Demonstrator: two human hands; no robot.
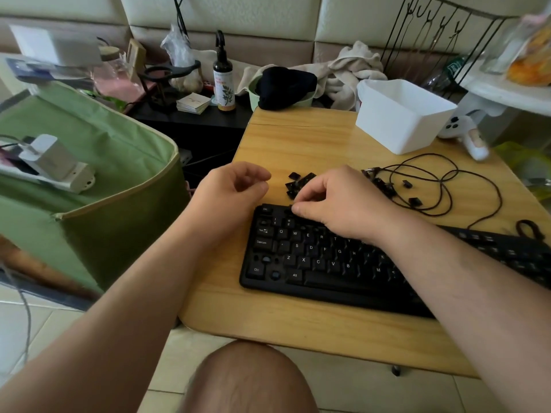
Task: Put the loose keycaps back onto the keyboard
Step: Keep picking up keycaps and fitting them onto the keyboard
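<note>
Right hand pressing at the keyboard's top row, loose keycaps waiting behind.

The keyboard (313, 263) lies on the wooden surface (268, 317); the right hand (337, 201) curls its fingers (301, 208) down at the top row, what they hold hidden. The left hand (232, 189) hovers loosely curled, holding nothing. Beyond, the keycaps (298, 181) look light, hard and slippery: pinch one by its sides.

Small wooden table (298, 138) in daylight, pale tiled floor (53, 323) underneath. Behind it a cream padded wall (238, 16) in cushioned panels. Left: green fabric bin (98, 162) beside a low black side table (190, 120) crowded with bottles and jars. Right: black wire rack (432, 34) against the wall, and a white shelf (507, 87) at the frame edge, blurred.
</note>
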